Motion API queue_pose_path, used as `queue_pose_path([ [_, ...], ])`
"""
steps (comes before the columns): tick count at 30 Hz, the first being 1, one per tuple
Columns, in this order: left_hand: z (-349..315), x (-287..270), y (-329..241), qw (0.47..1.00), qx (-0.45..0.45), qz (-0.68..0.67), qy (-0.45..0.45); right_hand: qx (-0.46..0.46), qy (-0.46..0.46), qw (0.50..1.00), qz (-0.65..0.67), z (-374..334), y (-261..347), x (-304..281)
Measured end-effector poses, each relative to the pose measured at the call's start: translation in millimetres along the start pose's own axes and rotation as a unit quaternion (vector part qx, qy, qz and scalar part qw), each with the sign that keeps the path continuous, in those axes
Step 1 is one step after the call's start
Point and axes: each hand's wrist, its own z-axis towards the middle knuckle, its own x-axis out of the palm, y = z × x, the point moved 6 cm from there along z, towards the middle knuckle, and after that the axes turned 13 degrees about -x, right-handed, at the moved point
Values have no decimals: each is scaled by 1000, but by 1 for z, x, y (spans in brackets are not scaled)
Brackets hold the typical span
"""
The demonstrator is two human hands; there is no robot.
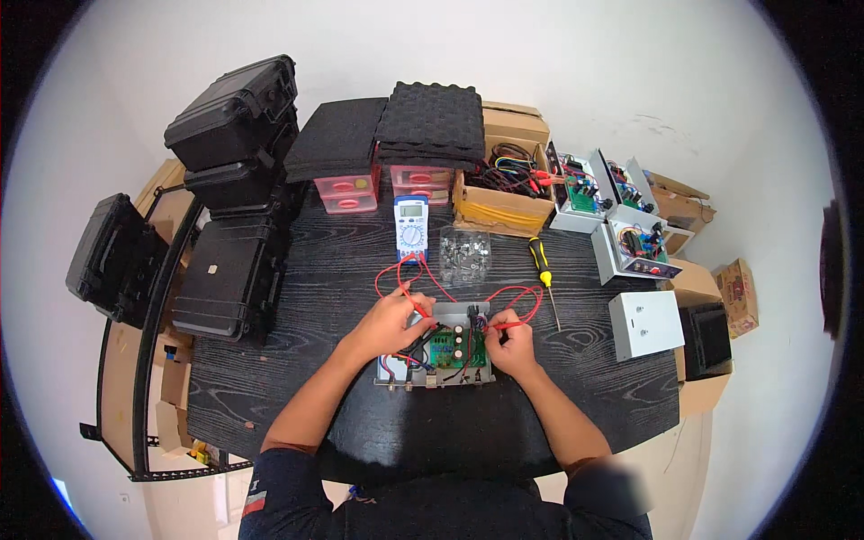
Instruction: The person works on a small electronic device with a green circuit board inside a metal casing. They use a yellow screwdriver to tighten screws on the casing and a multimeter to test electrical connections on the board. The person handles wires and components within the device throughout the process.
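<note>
Black hard cases [236, 189] are sitting stacked at the tabletop's [297, 378] left edge, with another one [112, 256] standing off it on a side stand. Moving right, two pink drawer boxes [346, 193] are resting against the far edge under a pile of black foam sheets [430, 121]. In front of them a meter [411, 225] is lying face up, its red leads [423, 274] curling toward the near edge. The left hand [389, 324] is reaching in from the lower left, its fingers clenched around a red probe [416, 304] whose tip is touching the left part of the circuit board [454, 349]. That green board is sitting in an open metal tray [396, 376] near the middle of the near edge, between both hands. A clear bag of small parts [464, 254] is lying just right of the meter. The right hand [511, 346] is pinching a second probe [504, 326] against the board's right side. A yellow screwdriver [543, 270] is lying to the right, beyond the hands. A cardboard box of cables [504, 193] is standing at the far edge, and opened grey units [621, 225] with a closed grey box [644, 324] are filling the right edge.
</note>
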Motion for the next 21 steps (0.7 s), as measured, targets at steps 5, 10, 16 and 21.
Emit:
queue_pose_path([
  [5,0,-1,-2,1000,2,6,-2,-1,-16,1000,9,1,1,0],
  [10,-1,-1,-5,999,33,11,-15,3,-9,1000,7,-3,-3,0],
  [16,0,1,1,998,46,43,-17,13,-9,1000,24,-2,-1,2],
  [21,-1,-2,-6,997,45,51,-37,-12,-12,1000,7,0,-1,1],
])
